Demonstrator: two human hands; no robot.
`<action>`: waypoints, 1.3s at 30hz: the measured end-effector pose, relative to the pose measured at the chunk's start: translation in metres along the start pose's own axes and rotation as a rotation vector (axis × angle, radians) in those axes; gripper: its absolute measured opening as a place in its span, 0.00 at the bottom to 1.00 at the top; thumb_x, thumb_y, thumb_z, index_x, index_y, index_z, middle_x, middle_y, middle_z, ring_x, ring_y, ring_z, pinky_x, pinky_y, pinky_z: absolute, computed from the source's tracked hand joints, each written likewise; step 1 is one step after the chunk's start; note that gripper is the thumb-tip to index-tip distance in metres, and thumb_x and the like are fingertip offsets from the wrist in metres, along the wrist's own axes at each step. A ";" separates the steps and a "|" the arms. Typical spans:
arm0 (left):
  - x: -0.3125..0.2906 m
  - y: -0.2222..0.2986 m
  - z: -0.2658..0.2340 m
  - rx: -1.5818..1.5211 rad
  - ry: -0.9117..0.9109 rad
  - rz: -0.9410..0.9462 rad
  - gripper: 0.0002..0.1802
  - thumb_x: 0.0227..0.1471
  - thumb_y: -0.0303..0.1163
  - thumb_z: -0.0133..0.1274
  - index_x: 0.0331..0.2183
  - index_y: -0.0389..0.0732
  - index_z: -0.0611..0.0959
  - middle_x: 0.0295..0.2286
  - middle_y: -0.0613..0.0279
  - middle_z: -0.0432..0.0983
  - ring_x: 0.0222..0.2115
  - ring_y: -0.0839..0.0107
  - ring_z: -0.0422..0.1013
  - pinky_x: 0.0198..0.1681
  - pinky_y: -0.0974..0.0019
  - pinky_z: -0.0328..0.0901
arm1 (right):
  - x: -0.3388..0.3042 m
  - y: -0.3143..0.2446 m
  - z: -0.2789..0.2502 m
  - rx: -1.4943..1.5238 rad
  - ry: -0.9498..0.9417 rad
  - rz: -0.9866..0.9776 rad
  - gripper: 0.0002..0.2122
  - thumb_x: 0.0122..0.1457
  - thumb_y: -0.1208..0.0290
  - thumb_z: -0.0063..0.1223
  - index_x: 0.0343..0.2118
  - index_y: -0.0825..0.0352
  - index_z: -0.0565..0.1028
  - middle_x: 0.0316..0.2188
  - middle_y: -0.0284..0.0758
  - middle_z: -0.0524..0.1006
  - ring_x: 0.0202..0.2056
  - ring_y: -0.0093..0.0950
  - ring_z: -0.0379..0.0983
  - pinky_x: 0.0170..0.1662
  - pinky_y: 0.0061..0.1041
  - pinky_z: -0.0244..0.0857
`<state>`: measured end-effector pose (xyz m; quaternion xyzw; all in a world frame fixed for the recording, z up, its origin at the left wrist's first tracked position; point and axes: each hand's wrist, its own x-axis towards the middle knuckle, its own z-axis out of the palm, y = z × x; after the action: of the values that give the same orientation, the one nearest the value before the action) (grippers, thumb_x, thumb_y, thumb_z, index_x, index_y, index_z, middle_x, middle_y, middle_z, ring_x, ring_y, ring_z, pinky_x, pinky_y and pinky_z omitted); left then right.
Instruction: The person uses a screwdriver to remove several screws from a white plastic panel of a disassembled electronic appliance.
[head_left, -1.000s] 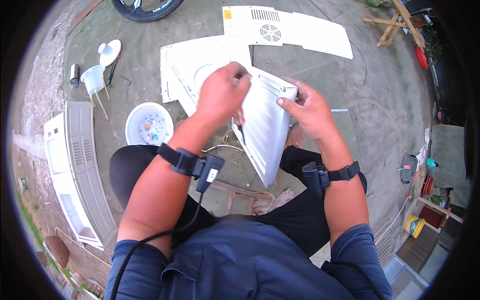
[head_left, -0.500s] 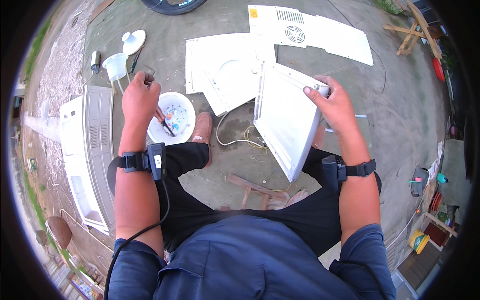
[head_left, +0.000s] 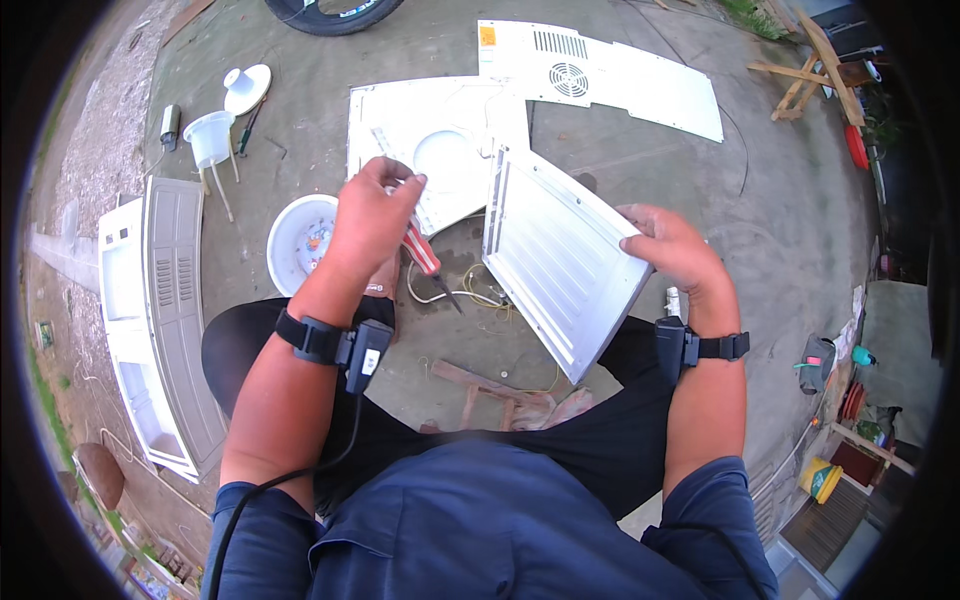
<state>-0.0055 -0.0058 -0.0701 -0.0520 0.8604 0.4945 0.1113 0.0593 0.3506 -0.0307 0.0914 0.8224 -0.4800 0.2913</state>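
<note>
My right hand grips the right edge of a white ribbed metal panel, which is tilted up above my knees with its broad face showing. My left hand is closed around a screwdriver with a red and white handle. The screwdriver's dark shaft points down toward the ground, apart from the panel. Thumb and forefinger of that hand are pinched together; whether they hold anything small, I cannot make out. Partly behind my left wrist stands a white bowl with small colourful marks inside.
Flat white panels lie ahead, beside a vented one. A white appliance casing rests at the left. A clear plastic tub, a white lid-like piece, a tire and loose wires are on the ground.
My left hand has moved right, from beside the bowl to near the panel, carrying the screwdriver. The panel in my right hand has turned, showing more of its ribbed face.
</note>
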 end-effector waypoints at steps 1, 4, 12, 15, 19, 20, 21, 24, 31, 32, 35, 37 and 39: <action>-0.006 0.009 0.006 -0.025 -0.050 -0.039 0.16 0.57 0.34 0.59 0.38 0.29 0.81 0.29 0.55 0.79 0.29 0.72 0.74 0.32 0.67 0.69 | -0.002 0.002 -0.001 0.037 -0.037 0.000 0.28 0.53 0.71 0.54 0.57 0.81 0.69 0.46 0.47 0.78 0.47 0.33 0.76 0.51 0.30 0.68; -0.004 0.012 0.015 0.023 -0.045 -0.047 0.18 0.57 0.36 0.59 0.39 0.28 0.81 0.31 0.54 0.79 0.30 0.71 0.74 0.32 0.66 0.69 | -0.003 0.014 0.002 0.032 -0.100 0.025 0.27 0.52 0.68 0.55 0.55 0.79 0.71 0.44 0.47 0.79 0.44 0.34 0.77 0.48 0.30 0.69; 0.012 -0.007 0.027 -0.545 -0.100 -0.399 0.22 0.62 0.38 0.56 0.43 0.25 0.75 0.29 0.59 0.74 0.27 0.72 0.75 0.28 0.67 0.74 | 0.002 0.033 0.043 -0.217 0.014 0.121 0.20 0.51 0.68 0.52 0.45 0.75 0.75 0.37 0.50 0.80 0.39 0.41 0.78 0.44 0.35 0.70; 0.005 -0.001 0.027 -0.654 -0.195 -0.440 0.20 0.63 0.37 0.54 0.44 0.25 0.73 0.33 0.56 0.75 0.29 0.71 0.77 0.33 0.66 0.79 | -0.006 0.038 0.041 -0.063 0.064 0.092 0.19 0.52 0.70 0.51 0.45 0.75 0.75 0.36 0.48 0.80 0.38 0.38 0.78 0.43 0.33 0.69; -0.009 0.011 0.030 -0.724 -0.355 -0.464 0.19 0.64 0.37 0.53 0.43 0.28 0.74 0.36 0.54 0.77 0.33 0.69 0.79 0.37 0.65 0.80 | -0.019 0.023 0.028 0.059 0.132 0.045 0.18 0.53 0.71 0.50 0.45 0.77 0.74 0.35 0.43 0.80 0.37 0.31 0.76 0.43 0.30 0.69; -0.013 0.014 0.032 -0.752 -0.386 -0.463 0.18 0.64 0.37 0.53 0.43 0.29 0.74 0.37 0.53 0.77 0.34 0.68 0.79 0.38 0.65 0.80 | -0.018 0.023 0.028 0.083 0.143 0.049 0.18 0.53 0.71 0.50 0.45 0.77 0.74 0.35 0.42 0.80 0.37 0.30 0.75 0.43 0.30 0.69; -0.015 0.017 0.034 -0.750 -0.402 -0.453 0.18 0.64 0.38 0.53 0.43 0.29 0.74 0.37 0.54 0.77 0.34 0.68 0.79 0.38 0.65 0.80 | -0.019 0.023 0.028 0.106 0.160 0.056 0.18 0.53 0.71 0.50 0.45 0.78 0.74 0.35 0.42 0.79 0.36 0.29 0.75 0.43 0.29 0.69; -0.018 0.022 0.038 -0.743 -0.453 -0.425 0.18 0.64 0.38 0.53 0.43 0.31 0.75 0.38 0.54 0.78 0.35 0.70 0.79 0.39 0.65 0.80 | -0.018 0.026 0.028 0.121 0.202 0.068 0.18 0.52 0.71 0.50 0.44 0.79 0.74 0.35 0.42 0.79 0.36 0.29 0.75 0.43 0.29 0.69; -0.027 0.040 0.040 -0.779 -0.476 -0.368 0.16 0.65 0.35 0.52 0.45 0.30 0.76 0.43 0.52 0.78 0.38 0.69 0.79 0.44 0.65 0.78 | -0.024 0.030 0.025 0.109 0.211 0.066 0.18 0.53 0.71 0.50 0.43 0.79 0.74 0.35 0.43 0.79 0.36 0.30 0.75 0.42 0.31 0.69; -0.028 0.042 0.040 -0.775 -0.479 -0.360 0.16 0.65 0.35 0.52 0.45 0.30 0.76 0.43 0.52 0.78 0.39 0.69 0.78 0.46 0.64 0.77 | -0.027 0.028 0.025 0.110 0.212 0.074 0.18 0.53 0.71 0.50 0.43 0.79 0.74 0.35 0.43 0.79 0.36 0.30 0.75 0.42 0.31 0.69; -0.030 0.042 0.043 -0.774 -0.489 -0.322 0.16 0.65 0.34 0.52 0.45 0.29 0.76 0.44 0.51 0.78 0.42 0.68 0.78 0.49 0.63 0.75 | -0.032 0.025 0.024 0.130 0.222 0.076 0.18 0.53 0.71 0.50 0.43 0.80 0.74 0.36 0.44 0.80 0.37 0.30 0.76 0.43 0.30 0.69; -0.033 0.043 0.044 -0.763 -0.500 -0.298 0.16 0.65 0.34 0.52 0.45 0.29 0.76 0.44 0.50 0.78 0.42 0.68 0.77 0.50 0.63 0.75 | -0.033 0.029 0.024 0.174 0.229 0.048 0.18 0.53 0.71 0.50 0.44 0.80 0.74 0.37 0.44 0.80 0.38 0.30 0.76 0.44 0.30 0.69; -0.035 0.046 0.043 -0.743 -0.516 -0.276 0.16 0.65 0.33 0.52 0.45 0.28 0.76 0.44 0.50 0.78 0.42 0.68 0.77 0.50 0.62 0.75 | -0.036 0.024 0.024 0.207 0.240 0.057 0.19 0.53 0.72 0.50 0.45 0.80 0.73 0.37 0.43 0.80 0.38 0.30 0.76 0.45 0.29 0.69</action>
<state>0.0255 0.0542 -0.0436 -0.0777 0.5543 0.7464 0.3599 0.1086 0.3472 -0.0364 0.2012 0.7946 -0.5393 0.1934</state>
